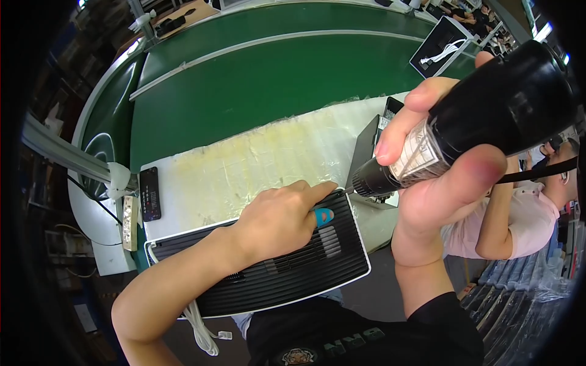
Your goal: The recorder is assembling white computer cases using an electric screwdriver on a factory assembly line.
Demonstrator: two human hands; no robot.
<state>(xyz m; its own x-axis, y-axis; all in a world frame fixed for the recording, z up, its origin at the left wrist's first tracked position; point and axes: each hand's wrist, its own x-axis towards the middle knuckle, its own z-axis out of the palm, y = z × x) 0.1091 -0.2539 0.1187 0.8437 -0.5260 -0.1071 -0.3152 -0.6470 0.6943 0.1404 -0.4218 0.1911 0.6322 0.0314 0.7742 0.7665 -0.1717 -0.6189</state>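
1. Black vented housing (pixel 268 262) lies on the bench edge; left hand (pixel 278 219) rests flat on it, fingers extended.
2. Right hand (pixel 439 177), fingers wrapped, holds the electric screwdriver (pixel 482 122), bit at the housing's far corner; fastening appears in progress, the remainder undeterminable.

Black electric screwdriver (pixel 488 116) tip-down at black vented casing's (pixel 287 268) corner.

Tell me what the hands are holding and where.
Right hand grips a black screwdriver around its body. Left hand presses on the black vented device.
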